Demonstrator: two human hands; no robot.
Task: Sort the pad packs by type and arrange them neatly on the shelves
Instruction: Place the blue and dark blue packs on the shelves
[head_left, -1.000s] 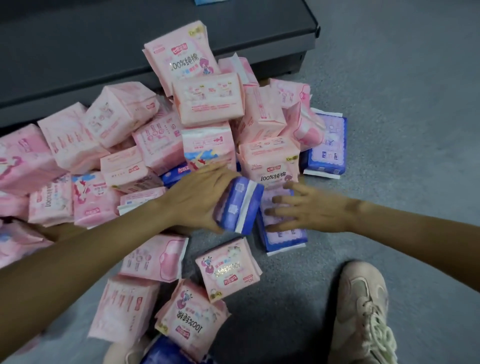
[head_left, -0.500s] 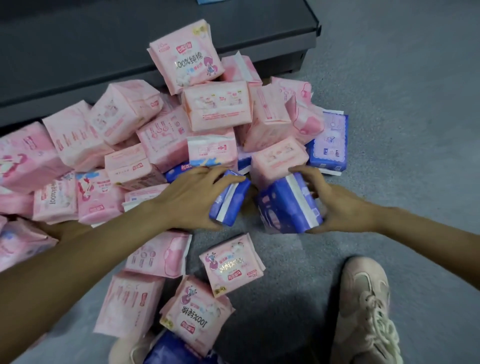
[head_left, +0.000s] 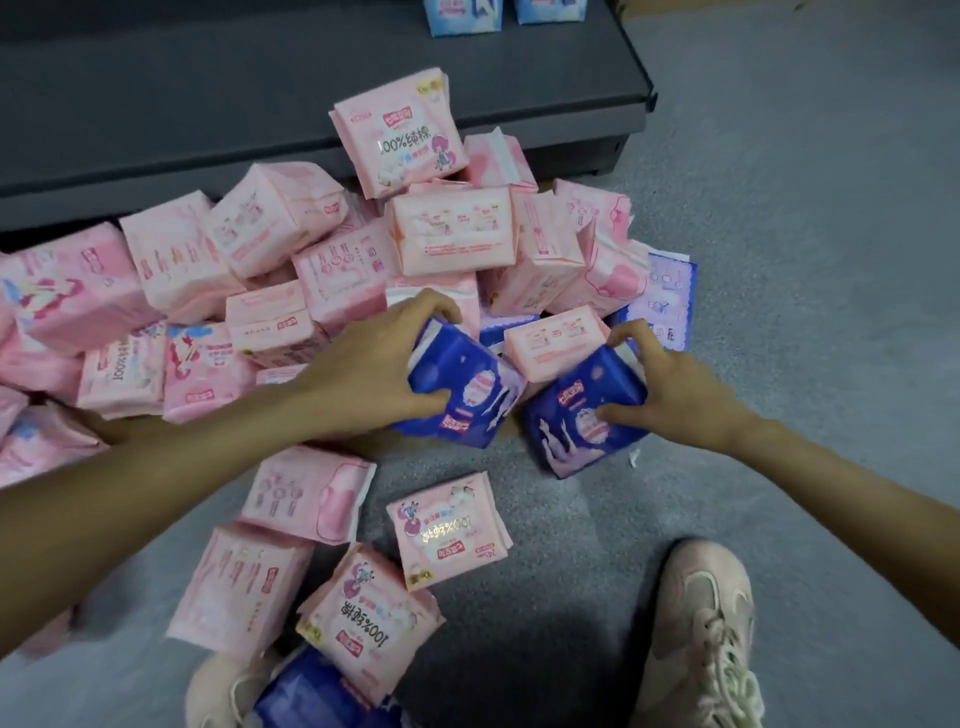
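Observation:
A big heap of pink pad packs (head_left: 452, 234) lies on the grey floor against a dark shelf base. My left hand (head_left: 363, 369) grips a dark blue pad pack (head_left: 467, 400) at the heap's front edge. My right hand (head_left: 670, 384) grips a second dark blue pack (head_left: 576, 421) just to the right of it. Both blue packs are tilted up off the floor, face toward me. A lighter purple-blue pack (head_left: 670, 301) lies flat at the heap's right side. Another blue pack (head_left: 311, 696) shows at the bottom edge, partly under pink ones.
The low dark shelf (head_left: 260, 93) runs across the top, with two light blue packs (head_left: 462, 15) standing at its back. Several loose pink packs (head_left: 447, 525) lie on the carpet near my feet. A beige shoe (head_left: 701, 644) stands at lower right; bare carpet (head_left: 831, 260) spreads to the right.
Both hands have lifted and turned their blue packs so the printed faces show. One second ago my right hand lay flat on its pack. The view has tipped up, showing more shelf.

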